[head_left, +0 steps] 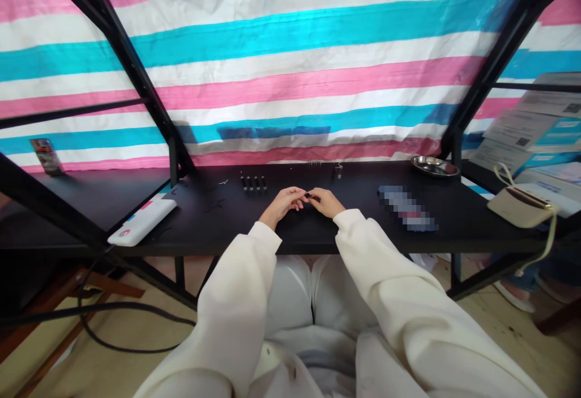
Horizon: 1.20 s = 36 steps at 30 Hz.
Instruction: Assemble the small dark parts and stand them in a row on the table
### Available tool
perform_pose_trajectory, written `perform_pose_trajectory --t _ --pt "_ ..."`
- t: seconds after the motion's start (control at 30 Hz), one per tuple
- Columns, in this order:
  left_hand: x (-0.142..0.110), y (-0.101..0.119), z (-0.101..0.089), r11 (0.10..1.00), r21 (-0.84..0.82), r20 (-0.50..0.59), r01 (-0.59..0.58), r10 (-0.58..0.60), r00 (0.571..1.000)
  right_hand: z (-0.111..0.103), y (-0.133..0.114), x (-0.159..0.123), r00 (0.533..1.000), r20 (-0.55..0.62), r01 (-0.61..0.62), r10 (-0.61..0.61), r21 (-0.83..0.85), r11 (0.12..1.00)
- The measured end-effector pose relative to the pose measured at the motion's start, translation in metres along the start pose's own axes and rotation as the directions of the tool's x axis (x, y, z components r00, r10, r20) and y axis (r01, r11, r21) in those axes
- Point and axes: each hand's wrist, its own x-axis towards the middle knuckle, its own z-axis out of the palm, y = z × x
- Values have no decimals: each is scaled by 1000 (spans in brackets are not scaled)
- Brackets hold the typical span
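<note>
My left hand (pixel 285 202) and my right hand (pixel 325 202) meet at the middle of the black table (pixel 354 228), fingertips together. Between them they pinch a small dark part (pixel 308 195), too small to identify. Both wrists rest on the tabletop, in white sleeves. Just beyond my hands stands a row of several small black upright pieces (pixel 254 182). A few more tiny parts (pixel 336 170) lie farther back to the right.
A metal dish (pixel 434 166) sits at the back right. A white flat device (pixel 142 221) lies at the left edge, a blurred flat object (pixel 407 207) to the right. A cream box with a cord (pixel 521 205) and stacked cartons (pixel 540 126) are on the right. Black frame posts (pixel 172 162) rise at both sides.
</note>
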Motion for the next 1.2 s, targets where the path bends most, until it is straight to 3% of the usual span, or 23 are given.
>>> perform_pose_trajectory --t 0.13,0.23,0.37,0.5,0.73,0.97,1.2 --pt "0 1 0 999 -31 -1 7 -7 1000 4 0 0 998 -29 -51 52 48 998" --pt "3 -1 -3 999 -47 -82 -24 20 996 2 5 3 974 -141 -176 179 35 984" --pt "5 -1 -7 995 -70 -239 -76 57 969 -17 26 15 839 -313 -478 445 -33 878" --pt "6 0 -8 995 -71 -269 -74 52 962 -40 55 27 742 -335 -654 580 -172 737" --pt "4 1 -5 997 -60 -267 -56 38 963 -44 78 35 763 -270 -646 588 -358 674" --pt "6 0 -4 997 -58 -260 -45 29 965 -37 85 40 726 -265 -686 634 -345 641" --pt "7 -2 -6 997 -57 -253 -42 26 967 -41 86 43 723 -207 -684 659 -350 641"
